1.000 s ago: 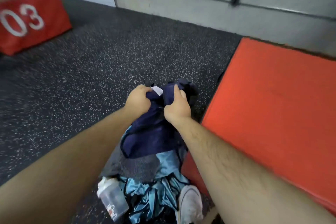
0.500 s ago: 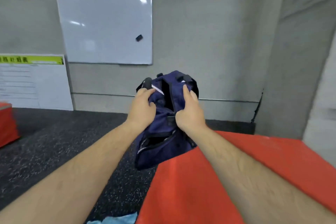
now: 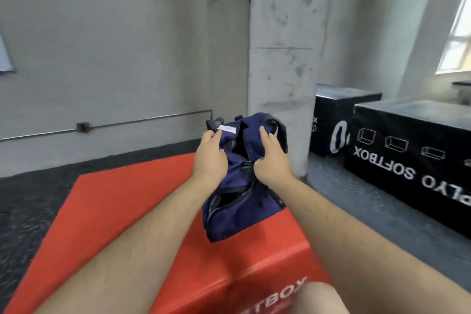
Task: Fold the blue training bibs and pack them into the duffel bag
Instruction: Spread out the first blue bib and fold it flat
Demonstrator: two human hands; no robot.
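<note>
A navy blue duffel bag [image 3: 238, 209] hangs in the air above a red soft box [image 3: 122, 211], held by both my hands at its open top. My left hand [image 3: 210, 158] grips the left edge of the opening, next to a white label. My right hand [image 3: 270, 160] grips the right edge beside a dark strap. The opening between them shows a dark inside. No blue bibs are in view.
A concrete pillar [image 3: 285, 58] rises just behind the bag. Two black soft boxes [image 3: 413, 150] stand on the floor to the right. Dark speckled rubber floor [image 3: 30, 201] lies left of the red box, with a grey wall behind.
Both hands have lifted the bag from the floor pile and carried it right, over the red box. The view has swung up and right; the bibs and whiteboard have left the view.
</note>
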